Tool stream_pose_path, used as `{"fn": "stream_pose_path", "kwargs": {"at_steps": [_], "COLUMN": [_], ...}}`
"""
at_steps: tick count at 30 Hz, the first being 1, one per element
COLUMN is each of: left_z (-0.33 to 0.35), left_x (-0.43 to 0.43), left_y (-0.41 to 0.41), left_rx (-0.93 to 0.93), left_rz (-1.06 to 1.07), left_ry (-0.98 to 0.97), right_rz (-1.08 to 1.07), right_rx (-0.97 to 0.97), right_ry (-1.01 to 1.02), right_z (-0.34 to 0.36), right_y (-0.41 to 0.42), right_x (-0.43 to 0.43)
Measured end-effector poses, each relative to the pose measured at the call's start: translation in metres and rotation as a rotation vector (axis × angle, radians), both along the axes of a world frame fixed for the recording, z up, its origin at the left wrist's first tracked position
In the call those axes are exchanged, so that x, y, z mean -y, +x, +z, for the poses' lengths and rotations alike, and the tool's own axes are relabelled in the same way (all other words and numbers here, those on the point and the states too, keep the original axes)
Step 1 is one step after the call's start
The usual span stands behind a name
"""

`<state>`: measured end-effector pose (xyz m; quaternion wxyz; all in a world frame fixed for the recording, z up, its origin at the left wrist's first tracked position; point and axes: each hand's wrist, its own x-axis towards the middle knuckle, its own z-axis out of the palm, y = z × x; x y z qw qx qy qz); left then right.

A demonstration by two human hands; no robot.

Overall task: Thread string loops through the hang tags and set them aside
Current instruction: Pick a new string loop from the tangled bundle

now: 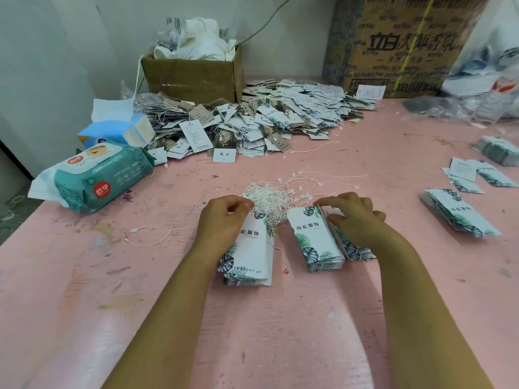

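Our left hand [224, 221] pinches the string tangle [269, 199], and our right hand [356, 217] curls round the hang tags [311, 240] on the table [280, 332].

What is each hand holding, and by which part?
The left hand pinches at the top end of the left tag stack; tag or string, unclear. The right hand pinches the top corner of the middle tag stack.

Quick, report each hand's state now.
Left hand: pinching strands of the string tangle.
Right hand: fingers curled round the top of the right tag stack.
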<state>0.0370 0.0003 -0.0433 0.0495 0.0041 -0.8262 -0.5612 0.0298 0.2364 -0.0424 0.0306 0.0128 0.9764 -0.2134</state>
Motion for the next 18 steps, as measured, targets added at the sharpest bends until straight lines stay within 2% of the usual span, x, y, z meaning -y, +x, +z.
{"fn": "stream_pose_path", "kwargs": {"at_steps": [3,10,18], "left_z": [0.002,0.006,0.009], "left_x": [-0.001,-0.001,-0.003], "left_y": [0.001,0.001,0.005], "left_rx": [-0.078,-0.193,-0.241], "left_rz": [0.018,-0.012,-0.056], "left_ry": [0.013,0.059,0.127], "right_rz": [-0.048,-0.101,-0.133], "right_rx": [-0.031,-0.123,-0.257], "right_ry": [-0.042,0.005,-0.008], "right_z": [-0.007,-0.02,0.007], "right_y": [-0.004,-0.01,-0.007], "right_x": [0.004,0.008,0.006]}}
